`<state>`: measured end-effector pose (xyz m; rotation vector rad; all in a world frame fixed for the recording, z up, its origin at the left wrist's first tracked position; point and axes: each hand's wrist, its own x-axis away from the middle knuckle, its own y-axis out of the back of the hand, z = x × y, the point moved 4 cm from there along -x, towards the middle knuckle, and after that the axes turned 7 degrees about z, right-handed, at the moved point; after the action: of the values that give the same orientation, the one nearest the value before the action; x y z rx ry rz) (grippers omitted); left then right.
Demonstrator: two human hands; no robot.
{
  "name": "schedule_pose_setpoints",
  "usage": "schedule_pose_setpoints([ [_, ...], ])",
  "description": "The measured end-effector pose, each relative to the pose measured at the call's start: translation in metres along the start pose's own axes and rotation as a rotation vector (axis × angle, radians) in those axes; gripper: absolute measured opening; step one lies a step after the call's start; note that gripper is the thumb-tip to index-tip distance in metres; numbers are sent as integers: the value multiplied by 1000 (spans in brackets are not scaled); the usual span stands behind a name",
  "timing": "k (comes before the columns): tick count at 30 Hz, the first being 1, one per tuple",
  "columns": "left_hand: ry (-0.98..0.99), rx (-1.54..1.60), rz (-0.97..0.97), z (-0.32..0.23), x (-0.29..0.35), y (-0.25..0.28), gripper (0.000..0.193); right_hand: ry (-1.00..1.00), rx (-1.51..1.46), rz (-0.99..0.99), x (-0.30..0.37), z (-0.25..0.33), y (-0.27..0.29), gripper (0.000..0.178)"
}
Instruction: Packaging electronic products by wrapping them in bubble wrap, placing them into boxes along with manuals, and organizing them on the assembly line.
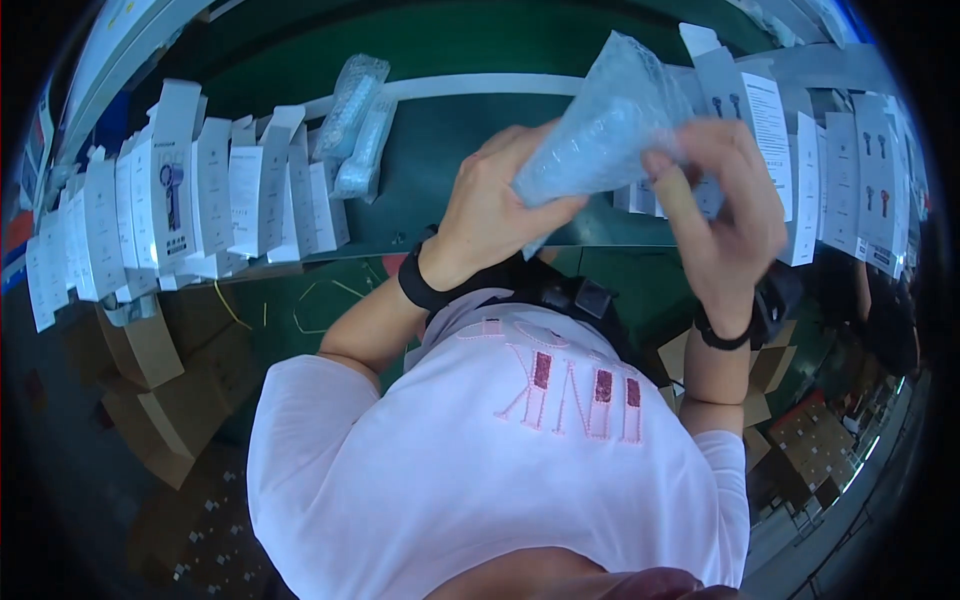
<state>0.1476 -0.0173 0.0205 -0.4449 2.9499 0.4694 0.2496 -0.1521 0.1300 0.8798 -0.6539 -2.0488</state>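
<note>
I find the left hand (492,205) gripping bubble wrap (592,140), the right hand (732,215) half-curled at its edge, hold unclear; two bundles (367,150) lie wrapped, this one seemingly unfinished.

Left arm bent at elbow, left forearm (375,322) slanting up and inward. Left hand (495,205) closed in grip, back of hand partly showing, left thumb (555,213) stretched toward right, fingertips hidden. Right forearm (716,372) near upright in view. Right hand (738,215) raised, turned inward, fingers bent over toward left hand, blurred; right thumb (680,195) pointing up and inward. Hands apart, roughly level.
</note>
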Motion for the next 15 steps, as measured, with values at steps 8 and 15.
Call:
schedule_pose_setpoints([
  [8,239,462,76,-19,35,0,46,299,315,138,7,60,-30,41],
  [15,188,557,148,-17,33,-3,47,41,413,32,30,44,-1,35],
])
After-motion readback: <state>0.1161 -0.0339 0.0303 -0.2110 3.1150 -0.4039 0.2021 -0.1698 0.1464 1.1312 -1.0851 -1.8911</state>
